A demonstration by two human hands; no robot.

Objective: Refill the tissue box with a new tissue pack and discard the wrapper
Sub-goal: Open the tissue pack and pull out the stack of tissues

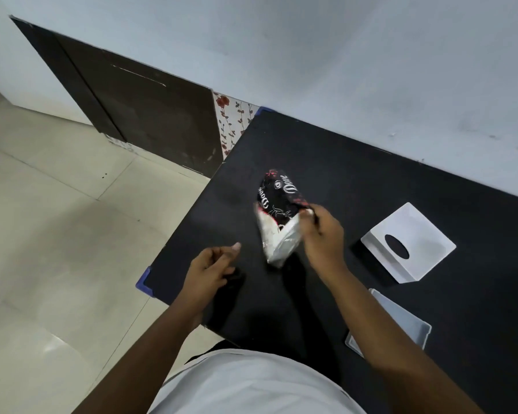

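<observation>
The tissue pack (277, 216) is a soft packet in a black wrapper with white script lettering and red marks; its near end is torn open, baring white tissue and pale inner film, and it stands tilted above the black table. The tissue box cover (408, 243) (white, with a dark oval slot in its top) rests well to the right. The box base (407, 319), a shallow pale tray, lies nearer, partly hidden
</observation>
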